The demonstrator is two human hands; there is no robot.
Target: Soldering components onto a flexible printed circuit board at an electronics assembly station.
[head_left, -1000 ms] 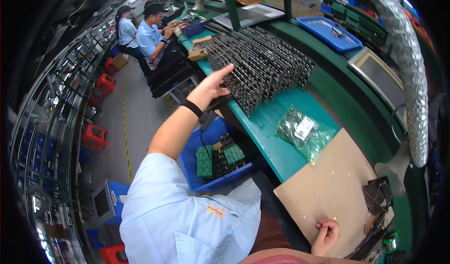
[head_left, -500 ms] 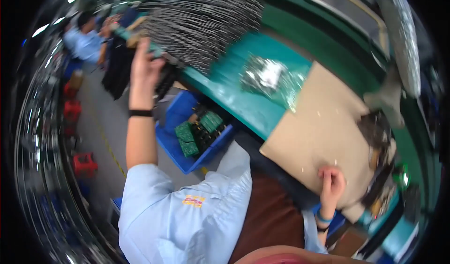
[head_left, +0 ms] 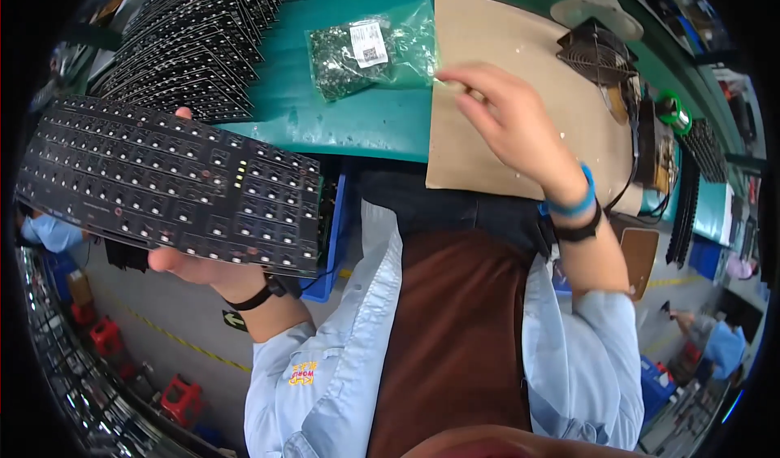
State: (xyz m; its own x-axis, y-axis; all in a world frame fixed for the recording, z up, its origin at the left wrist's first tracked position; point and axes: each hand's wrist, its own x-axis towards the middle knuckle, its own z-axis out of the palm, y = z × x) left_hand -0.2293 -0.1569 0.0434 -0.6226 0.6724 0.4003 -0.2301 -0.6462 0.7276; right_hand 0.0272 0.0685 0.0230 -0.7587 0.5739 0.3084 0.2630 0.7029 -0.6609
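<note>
My left hand [head_left: 195, 268] grips a black keyboard circuit board [head_left: 175, 183] by its long edges, the thumb at the near edge and a fingertip showing at the far one. The board is tilted, its rows of small switch spots turned up; most of the fingers are hidden beneath it. Over the left edge of a brown cardboard sheet [head_left: 479, 161], my right hand [head_left: 512, 121] hovers with thumb and forefinger apart and nothing visible between them. Its fingertips point at a clear plastic bag [head_left: 406, 47] of small dark parts with a white label.
Many similar black boards [head_left: 191, 60] stand in a fanned stack at the back left of the green bench [head_left: 349, 129]. A blue bin [head_left: 335, 243] sits below the bench edge. On the right are a small black fan [head_left: 597, 56] and a green solder-like spool [head_left: 673, 112].
My left hand has come back from the far left, now with the keyboard circuit board in it. My right hand has moved up and left across the cardboard toward the bag. The view has turned.
</note>
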